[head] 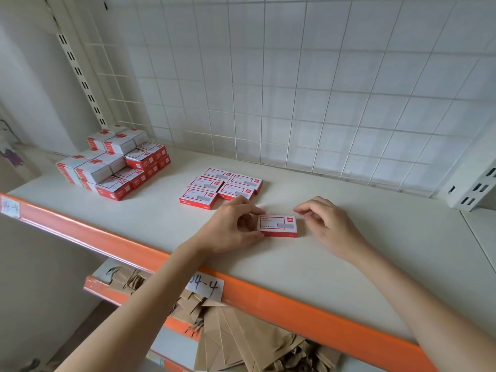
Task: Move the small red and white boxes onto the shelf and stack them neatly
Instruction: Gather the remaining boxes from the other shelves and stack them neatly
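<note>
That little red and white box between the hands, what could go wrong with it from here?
The left hand pinches only one end of the single box, while the right hand sits just off it, so it might swivel out of line. Slid toward the flat group of five boxes, it could nudge their tidy rows askew. The tall stack at the left sits near the shelf edge; a bumped arm might topple it.

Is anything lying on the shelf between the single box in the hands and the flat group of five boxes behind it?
Nothing visible. Only bare white shelf board separates the single red and white box, pinched by the left hand, from the five-box group.
</note>
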The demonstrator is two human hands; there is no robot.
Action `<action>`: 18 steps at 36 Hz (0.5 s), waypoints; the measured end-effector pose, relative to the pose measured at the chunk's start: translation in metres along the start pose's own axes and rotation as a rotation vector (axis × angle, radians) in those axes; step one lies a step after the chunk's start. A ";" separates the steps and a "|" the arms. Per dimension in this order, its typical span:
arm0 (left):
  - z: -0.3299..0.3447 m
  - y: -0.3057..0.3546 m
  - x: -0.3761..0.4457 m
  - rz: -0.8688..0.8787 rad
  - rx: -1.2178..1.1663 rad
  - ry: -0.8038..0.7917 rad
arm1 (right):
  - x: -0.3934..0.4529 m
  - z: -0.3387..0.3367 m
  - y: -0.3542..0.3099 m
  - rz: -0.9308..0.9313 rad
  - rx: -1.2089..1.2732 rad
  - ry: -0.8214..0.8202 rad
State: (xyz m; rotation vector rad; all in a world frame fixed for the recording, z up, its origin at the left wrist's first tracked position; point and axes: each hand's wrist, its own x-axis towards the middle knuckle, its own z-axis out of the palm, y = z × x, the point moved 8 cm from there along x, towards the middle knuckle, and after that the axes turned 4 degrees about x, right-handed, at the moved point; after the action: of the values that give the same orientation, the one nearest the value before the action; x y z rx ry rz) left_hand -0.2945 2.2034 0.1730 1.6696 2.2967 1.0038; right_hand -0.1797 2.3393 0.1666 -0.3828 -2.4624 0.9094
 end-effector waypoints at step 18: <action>-0.018 -0.006 -0.009 -0.081 0.134 0.057 | 0.021 0.042 -0.039 -0.107 -0.295 -0.320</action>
State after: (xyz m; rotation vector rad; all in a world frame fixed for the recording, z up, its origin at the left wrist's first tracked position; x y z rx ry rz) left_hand -0.3043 2.1868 0.1813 1.6000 2.4976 0.9117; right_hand -0.2227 2.2970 0.1718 -0.2127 -2.8916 0.6005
